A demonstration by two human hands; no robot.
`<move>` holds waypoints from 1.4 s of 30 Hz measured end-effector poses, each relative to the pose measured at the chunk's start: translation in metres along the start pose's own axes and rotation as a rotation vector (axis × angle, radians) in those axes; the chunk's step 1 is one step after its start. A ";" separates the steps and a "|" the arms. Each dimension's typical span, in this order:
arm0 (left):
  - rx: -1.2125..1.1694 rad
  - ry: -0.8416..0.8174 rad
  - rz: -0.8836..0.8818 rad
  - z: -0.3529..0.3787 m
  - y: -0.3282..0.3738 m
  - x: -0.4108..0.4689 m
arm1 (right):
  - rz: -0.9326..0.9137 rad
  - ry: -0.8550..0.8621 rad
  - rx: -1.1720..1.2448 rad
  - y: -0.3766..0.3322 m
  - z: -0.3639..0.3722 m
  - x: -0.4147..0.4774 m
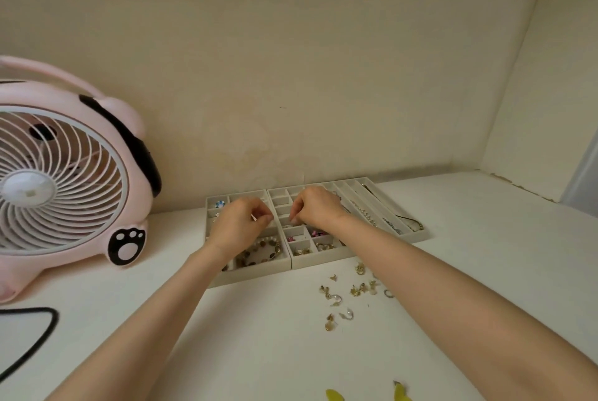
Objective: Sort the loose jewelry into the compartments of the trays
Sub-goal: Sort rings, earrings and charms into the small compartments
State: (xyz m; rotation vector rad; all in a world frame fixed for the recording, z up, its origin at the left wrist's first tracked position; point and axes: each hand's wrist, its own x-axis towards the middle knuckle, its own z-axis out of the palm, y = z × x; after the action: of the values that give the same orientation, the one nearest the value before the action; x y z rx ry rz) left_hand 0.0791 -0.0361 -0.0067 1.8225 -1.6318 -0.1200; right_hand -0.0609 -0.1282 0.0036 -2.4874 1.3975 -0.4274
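At the near edge of the white table (259, 336) two yellow scraps (335, 395) poke into view, too cropped to identify. Just beyond them, right of centre, lies the scatter of loose gold and pearl earrings and rings (349, 295), just short of the trays and not yet sorted. By my judgement these pieces are featherlight, hard and slippery, with thin hooks and posts that bend or snag. Each is best taken singly, with a fingertip pinch on its solid body rather than its wire. Both bare forearms reach forward across the table. Past them sit the beige left tray (252, 275), whose near compartment holds a coiled bead bracelet (263, 250), and the beige middle tray (320, 260) of small square cells, several holding earrings. The left hand (241, 226) hovers over the left tray with fingers curled, thumb and forefinger pinching a tiny pale stick-like piece (254, 218). The right hand (315, 209) hangs knuckles-up over the middle tray, fingertips bunched downward toward a cell; whether they hold anything I cannot tell. To the far right a beige tray of long slots (415, 238) carries chains. Far left stands a pink animal-shaped fan (64, 180).
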 end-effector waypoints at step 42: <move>0.026 -0.425 0.446 0.034 0.086 -0.050 | 0.142 -0.062 0.297 0.131 -0.056 -0.151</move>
State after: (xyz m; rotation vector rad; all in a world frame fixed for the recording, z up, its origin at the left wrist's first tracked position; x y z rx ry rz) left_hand -0.0208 -0.0038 -0.0046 1.4708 -2.3071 -0.3021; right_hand -0.2590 -0.0689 -0.0110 -2.1338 1.3652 -0.4846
